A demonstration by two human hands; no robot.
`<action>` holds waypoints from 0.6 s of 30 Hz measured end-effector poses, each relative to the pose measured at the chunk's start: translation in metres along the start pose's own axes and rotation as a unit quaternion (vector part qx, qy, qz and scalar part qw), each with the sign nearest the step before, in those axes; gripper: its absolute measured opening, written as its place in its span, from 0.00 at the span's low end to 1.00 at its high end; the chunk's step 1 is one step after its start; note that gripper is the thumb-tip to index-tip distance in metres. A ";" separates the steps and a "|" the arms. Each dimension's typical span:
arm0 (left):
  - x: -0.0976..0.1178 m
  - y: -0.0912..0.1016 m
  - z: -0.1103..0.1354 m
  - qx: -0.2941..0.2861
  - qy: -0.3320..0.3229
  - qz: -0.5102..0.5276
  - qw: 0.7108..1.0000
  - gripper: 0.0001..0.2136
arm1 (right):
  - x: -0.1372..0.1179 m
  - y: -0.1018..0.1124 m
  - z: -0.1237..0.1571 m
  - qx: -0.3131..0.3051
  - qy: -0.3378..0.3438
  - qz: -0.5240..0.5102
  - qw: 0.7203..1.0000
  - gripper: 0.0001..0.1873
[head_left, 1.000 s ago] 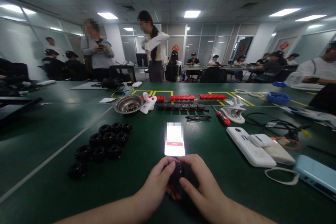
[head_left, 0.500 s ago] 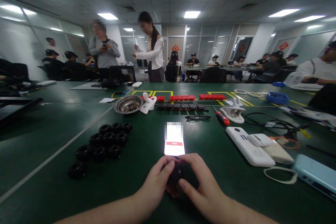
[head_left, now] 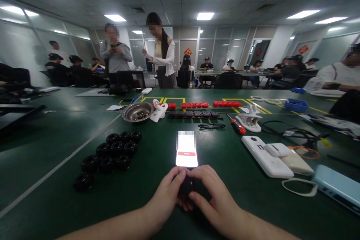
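Observation:
My left hand (head_left: 165, 197) and my right hand (head_left: 215, 198) meet at the near edge of the green table (head_left: 56, 195). Both close their fingers round one small black wheel (head_left: 186, 186), which is mostly hidden between them. Just beyond my fingertips a phone (head_left: 186, 150) lies flat with its screen lit. A cluster of several black wheels (head_left: 111, 152) sits on the table to my left.
A metal bowl (head_left: 137, 111), a white clip (head_left: 159, 110), black and red parts in rows (head_left: 195, 113), a red-handled screwdriver (head_left: 236, 124), white power banks (head_left: 267, 156), cables (head_left: 292, 133) and a light blue device (head_left: 337, 187) lie about. People stand and sit beyond the table.
My hands stay together on the wheel, with the fingers shifting slightly. The two standing people in the background have moved a little to the right.

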State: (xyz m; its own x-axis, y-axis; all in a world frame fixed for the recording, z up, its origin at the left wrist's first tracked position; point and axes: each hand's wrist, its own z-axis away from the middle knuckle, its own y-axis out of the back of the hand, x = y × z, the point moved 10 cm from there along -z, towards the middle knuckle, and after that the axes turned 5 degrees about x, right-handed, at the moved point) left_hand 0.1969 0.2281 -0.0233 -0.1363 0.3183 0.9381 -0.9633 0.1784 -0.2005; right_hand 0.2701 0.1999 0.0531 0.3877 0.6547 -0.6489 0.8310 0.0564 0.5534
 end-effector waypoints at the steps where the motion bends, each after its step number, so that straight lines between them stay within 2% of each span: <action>1: 0.000 0.000 0.000 0.001 0.001 0.001 1.000 0.18 | 0.001 0.000 0.000 0.000 -0.001 0.000 1.000 0.17; 5: -0.001 0.000 -0.001 -0.002 -0.002 0.005 1.000 0.18 | 0.002 0.000 0.001 0.002 -0.006 0.004 1.000 0.17; 11: -0.007 0.001 -0.006 -0.003 0.012 0.017 1.000 0.19 | -0.005 0.001 0.000 0.004 0.023 -0.002 1.000 0.20; 18: -0.002 0.001 -0.002 -0.004 -0.004 -0.003 1.000 0.17 | -0.007 0.001 -0.002 -0.005 0.006 -0.027 1.000 0.23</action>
State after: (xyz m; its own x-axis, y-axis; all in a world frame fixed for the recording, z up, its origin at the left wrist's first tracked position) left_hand 0.1970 0.2290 -0.0258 -0.1315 0.3095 0.9418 -0.9623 0.1885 -0.1963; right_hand 0.2677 0.1969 0.0590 0.3369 0.6594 -0.6721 0.8466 0.1003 0.5227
